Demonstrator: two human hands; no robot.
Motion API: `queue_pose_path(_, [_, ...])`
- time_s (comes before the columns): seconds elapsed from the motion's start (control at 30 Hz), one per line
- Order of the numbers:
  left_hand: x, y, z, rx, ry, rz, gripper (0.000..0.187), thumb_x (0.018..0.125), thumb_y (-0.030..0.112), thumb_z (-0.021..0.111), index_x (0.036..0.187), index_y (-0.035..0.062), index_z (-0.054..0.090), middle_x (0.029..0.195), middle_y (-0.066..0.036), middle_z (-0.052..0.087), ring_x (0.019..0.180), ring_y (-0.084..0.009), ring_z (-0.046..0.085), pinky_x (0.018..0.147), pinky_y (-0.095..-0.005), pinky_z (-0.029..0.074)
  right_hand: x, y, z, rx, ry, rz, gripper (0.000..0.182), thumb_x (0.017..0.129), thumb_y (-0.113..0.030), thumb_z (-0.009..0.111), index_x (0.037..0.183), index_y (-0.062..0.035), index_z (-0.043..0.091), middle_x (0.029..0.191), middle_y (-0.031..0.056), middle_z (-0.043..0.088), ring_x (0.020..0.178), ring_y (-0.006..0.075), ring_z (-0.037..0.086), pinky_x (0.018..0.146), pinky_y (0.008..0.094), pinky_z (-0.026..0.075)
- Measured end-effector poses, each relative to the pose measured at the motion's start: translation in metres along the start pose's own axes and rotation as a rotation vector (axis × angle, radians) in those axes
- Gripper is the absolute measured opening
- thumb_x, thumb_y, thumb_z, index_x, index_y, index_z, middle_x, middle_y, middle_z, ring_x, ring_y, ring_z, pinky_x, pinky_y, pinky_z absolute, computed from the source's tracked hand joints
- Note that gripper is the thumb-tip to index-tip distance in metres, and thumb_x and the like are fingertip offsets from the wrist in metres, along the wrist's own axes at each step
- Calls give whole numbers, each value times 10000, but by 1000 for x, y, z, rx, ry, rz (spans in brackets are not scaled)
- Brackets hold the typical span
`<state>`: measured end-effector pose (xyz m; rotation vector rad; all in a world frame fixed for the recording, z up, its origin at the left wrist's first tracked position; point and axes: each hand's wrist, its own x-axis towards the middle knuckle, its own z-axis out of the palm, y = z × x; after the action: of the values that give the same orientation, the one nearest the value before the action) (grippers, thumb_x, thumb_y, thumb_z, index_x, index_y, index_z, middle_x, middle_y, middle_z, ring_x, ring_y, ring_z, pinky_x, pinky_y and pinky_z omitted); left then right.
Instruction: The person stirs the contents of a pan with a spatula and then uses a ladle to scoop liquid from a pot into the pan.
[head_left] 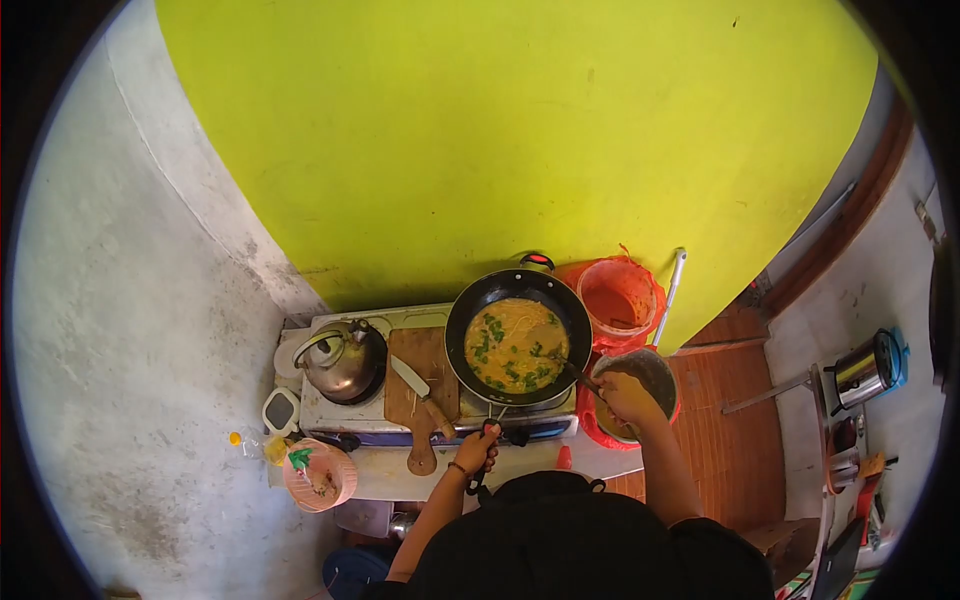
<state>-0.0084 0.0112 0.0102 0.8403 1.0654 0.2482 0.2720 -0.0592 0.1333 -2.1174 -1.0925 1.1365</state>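
Note:
A black wok (500, 287) sits over the stove, with yellow-orange soupy food and chopped green leaves (515, 345) in it. My left hand (478, 450) is closed around the wok's long handle, on the near side. In my right hand (628, 398) is the dark handle of a cooking spatula (576, 374). The spatula reaches over the wok's right rim, and its far end is partly hidden in the food. Left of the wok, a knife (410, 377) with a wooden handle lies on a wooden cutting board (422, 345).
A metal kettle (345, 365) stands on the left of the stove (375, 440). A pink basket (320, 475) is at the lower left. Right of the wok stand a red-lined bucket (610, 290) and a grey pot (655, 375). A yellow-green wall (520, 130) rises behind.

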Motion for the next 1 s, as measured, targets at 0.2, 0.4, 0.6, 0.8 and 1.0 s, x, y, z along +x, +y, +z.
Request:
queue_pose_path(0.2, [5, -5, -2, -12, 0, 14, 429, 799, 463, 555, 702, 60, 443, 522, 11, 403, 395, -96, 387, 374, -243, 313, 1, 8, -6, 70, 5, -2, 265, 819, -99, 475, 1056, -10, 554, 575, 80, 525, 415, 142, 494, 378, 277, 388])
queue_pose_path(0.4, [3, -4, -2, -7, -10, 17, 432, 799, 470, 551, 694, 64, 445, 522, 12, 403, 394, -95, 386, 374, -240, 314, -28, -17, -16, -61, 153, -39, 260, 780, -139, 499, 1005, -68, 607, 687, 143, 586, 460, 194, 541, 462, 312, 432])
queue_pose_path(0.6, [3, -3, -1, -4, -8, 15, 425, 805, 465, 546, 690, 70, 440, 522, 14, 400, 394, -90, 381, 377, -235, 311, -32, -7, -19, -366, 351, -258, 293, 759, -154, 569, 1046, -105, 602, 688, 134, 563, 616, 213, 558, 607, 315, 437])
queue_pose_path(0.8, [1, -2, 0, -18, -4, 15, 421, 809, 464, 542, 685, 75, 440, 527, 15, 402, 402, -88, 381, 380, -232, 308, -13, -7, -6, -243, 300, -340, 274, 789, -132, 529, 1053, -83, 583, 664, 112, 561, 564, 188, 551, 533, 307, 433])
queue_pose_path(1.0, [0, 1, 0, -3, -9, 9, 427, 807, 470, 542, 682, 75, 440, 530, 15, 407, 405, -88, 389, 382, -234, 317, 17, -27, 22, 57, 13, -116, 269, 835, -107, 450, 1082, -69, 547, 604, 50, 518, 447, 132, 505, 380, 257, 405])
